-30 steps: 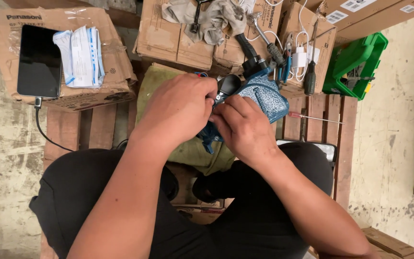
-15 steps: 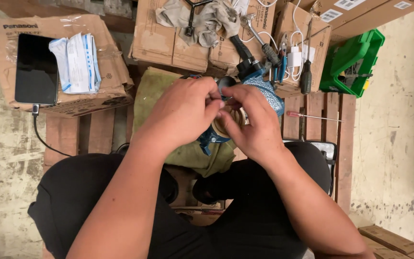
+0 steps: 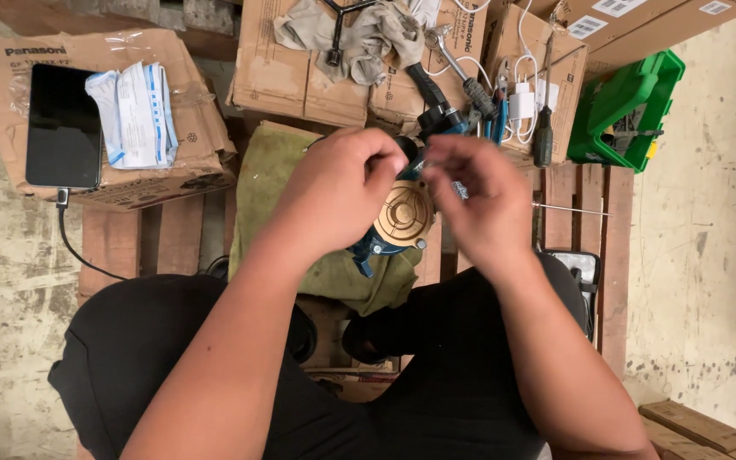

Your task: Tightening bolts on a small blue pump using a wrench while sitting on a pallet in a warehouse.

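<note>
We see both hands meeting over a round brass disc (image 3: pixel 402 215) with raised rings, set in a blue housing (image 3: pixel 366 251). The left hand (image 3: pixel 338 192) curls its fingers at the disc's far-left edge, touching the part; whether it grips the part or only steadies it we cannot tell. The right hand (image 3: pixel 479 200) is blurred, held just right of the disc, its fingers bent and pinched together above the disc's far edge; we cannot tell what it holds, if anything. The disc and housing rest on a green cloth (image 3: pixel 274 183) spread over a wooden pallet (image 3: pixel 594 255), just beyond the person's knees in black trousers.

Farther out, cardboard boxes line the far side. On the left box (image 3: pixel 185 102) lie a dark phone (image 3: pixel 64 126), with a cable running from its near end, and a folded white and blue paper packet (image 3: pixel 134 115). On the middle boxes lies a grey rag (image 3: pixel 368 34) with a black tool across it. To its right sit a wrench (image 3: pixel 449 51), a white charger (image 3: pixel 521 104) with its cord, and a screwdriver (image 3: pixel 543 140). A green plastic bin (image 3: pixel 628 111) stands to the far right on the concrete floor (image 3: pixel 700 221). A thin metal rod (image 3: pixel 568 209) lies across the pallet to the right of the right hand.
</note>
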